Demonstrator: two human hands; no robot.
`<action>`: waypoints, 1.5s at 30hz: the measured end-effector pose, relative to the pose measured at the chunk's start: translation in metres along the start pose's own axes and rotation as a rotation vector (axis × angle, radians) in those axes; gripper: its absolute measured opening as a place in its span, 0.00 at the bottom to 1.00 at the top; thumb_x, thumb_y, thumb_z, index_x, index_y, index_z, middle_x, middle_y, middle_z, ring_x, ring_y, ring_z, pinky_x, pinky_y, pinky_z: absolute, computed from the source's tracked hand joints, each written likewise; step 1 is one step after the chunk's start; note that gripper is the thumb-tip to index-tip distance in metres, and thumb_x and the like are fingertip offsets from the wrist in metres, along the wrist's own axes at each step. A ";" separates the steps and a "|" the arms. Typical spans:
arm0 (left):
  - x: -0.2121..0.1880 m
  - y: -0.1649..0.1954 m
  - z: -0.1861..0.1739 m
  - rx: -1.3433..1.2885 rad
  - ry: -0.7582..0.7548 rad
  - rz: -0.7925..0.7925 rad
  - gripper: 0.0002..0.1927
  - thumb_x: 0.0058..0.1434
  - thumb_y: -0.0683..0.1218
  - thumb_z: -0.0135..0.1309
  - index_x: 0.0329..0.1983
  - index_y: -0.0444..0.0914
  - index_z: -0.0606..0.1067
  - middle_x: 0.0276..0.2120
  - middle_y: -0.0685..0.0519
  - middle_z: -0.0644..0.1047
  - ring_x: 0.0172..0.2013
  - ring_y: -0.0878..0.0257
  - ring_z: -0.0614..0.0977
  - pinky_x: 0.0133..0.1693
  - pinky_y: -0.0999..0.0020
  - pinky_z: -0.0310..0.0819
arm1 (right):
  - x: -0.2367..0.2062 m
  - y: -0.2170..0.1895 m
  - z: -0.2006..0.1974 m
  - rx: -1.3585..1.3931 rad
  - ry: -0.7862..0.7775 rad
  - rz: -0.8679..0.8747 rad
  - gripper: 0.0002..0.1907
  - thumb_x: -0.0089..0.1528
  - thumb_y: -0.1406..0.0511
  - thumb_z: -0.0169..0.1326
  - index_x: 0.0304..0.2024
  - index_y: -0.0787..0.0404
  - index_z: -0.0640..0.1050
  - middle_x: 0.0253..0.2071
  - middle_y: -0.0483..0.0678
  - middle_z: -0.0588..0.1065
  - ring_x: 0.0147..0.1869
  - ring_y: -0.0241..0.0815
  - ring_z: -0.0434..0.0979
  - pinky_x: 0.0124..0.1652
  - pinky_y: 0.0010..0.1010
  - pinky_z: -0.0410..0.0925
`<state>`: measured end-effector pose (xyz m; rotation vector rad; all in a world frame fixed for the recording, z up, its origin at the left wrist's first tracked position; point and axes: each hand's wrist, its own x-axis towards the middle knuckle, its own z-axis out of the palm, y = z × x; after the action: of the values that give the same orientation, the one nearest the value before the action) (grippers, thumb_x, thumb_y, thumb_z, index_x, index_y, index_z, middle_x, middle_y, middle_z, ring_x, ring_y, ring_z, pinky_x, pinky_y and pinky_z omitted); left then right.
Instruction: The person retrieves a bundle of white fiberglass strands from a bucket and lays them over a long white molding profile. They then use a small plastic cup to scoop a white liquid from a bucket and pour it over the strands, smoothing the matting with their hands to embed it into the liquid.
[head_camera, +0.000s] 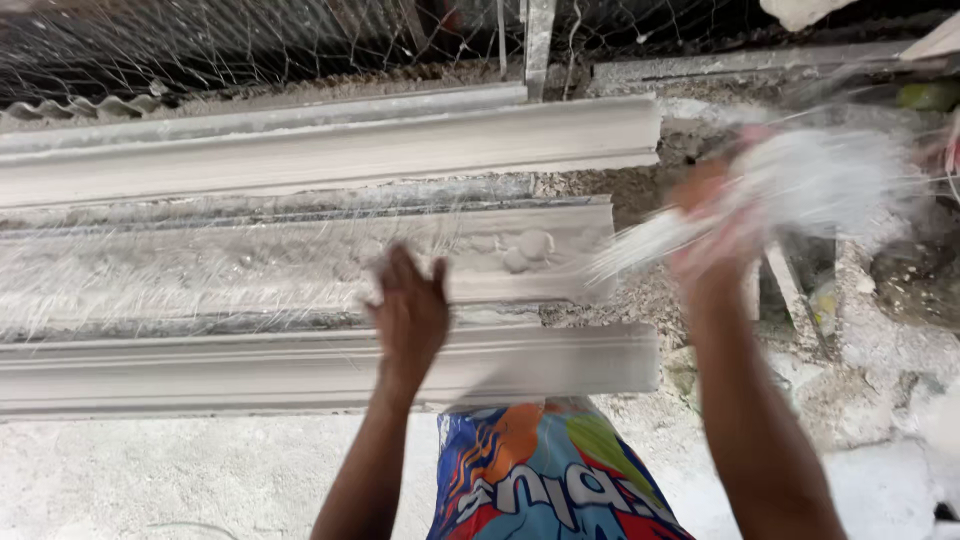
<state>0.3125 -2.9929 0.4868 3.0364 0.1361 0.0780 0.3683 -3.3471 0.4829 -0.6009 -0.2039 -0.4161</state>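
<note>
Fibre bundle (800, 185), white, wispy, motion-blurred

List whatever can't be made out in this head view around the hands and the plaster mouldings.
- Right hand: motion-blurred; its grip on the white fibre bundle is unclear.
- Middle moulding: surface veiled by fibres and wet plaster; the left hand covers part.
- All three mouldings: cut off by the left edge.
- Beyond the wire mesh: too dark.

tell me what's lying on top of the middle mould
Pale fibre strands are spread along the middle mould, with small plaster lumps near its right end. The left hand presses on it, hiding what lies beneath the palm.
</note>
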 end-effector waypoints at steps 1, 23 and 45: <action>-0.013 0.023 0.001 -0.451 0.152 0.272 0.27 0.77 0.53 0.44 0.68 0.27 0.61 0.61 0.31 0.72 0.60 0.40 0.76 0.58 0.43 0.69 | -0.026 0.024 0.015 0.021 -0.001 0.097 0.20 0.73 0.52 0.48 0.56 0.61 0.72 0.37 0.49 0.77 0.30 0.36 0.75 0.28 0.28 0.70; -0.024 0.089 -0.011 -1.133 -0.112 0.590 0.23 0.82 0.45 0.39 0.67 0.19 0.66 0.63 0.24 0.71 0.65 0.36 0.72 0.61 0.45 0.70 | -0.042 0.017 0.028 -0.007 -0.058 0.223 0.20 0.77 0.50 0.46 0.57 0.60 0.70 0.37 0.44 0.72 0.32 0.34 0.72 0.32 0.27 0.72; 0.074 0.134 0.037 0.120 -0.237 0.341 0.34 0.69 0.58 0.39 0.68 0.30 0.60 0.61 0.31 0.67 0.59 0.34 0.70 0.50 0.31 0.69 | -0.010 -0.075 -0.059 -0.294 0.545 -0.110 0.23 0.74 0.47 0.42 0.50 0.58 0.72 0.24 0.40 0.64 0.19 0.33 0.56 0.17 0.26 0.55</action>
<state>0.4002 -3.1225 0.4678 3.1209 -0.4099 -0.2730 0.3305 -3.4343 0.4696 -0.7422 0.3527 -0.7070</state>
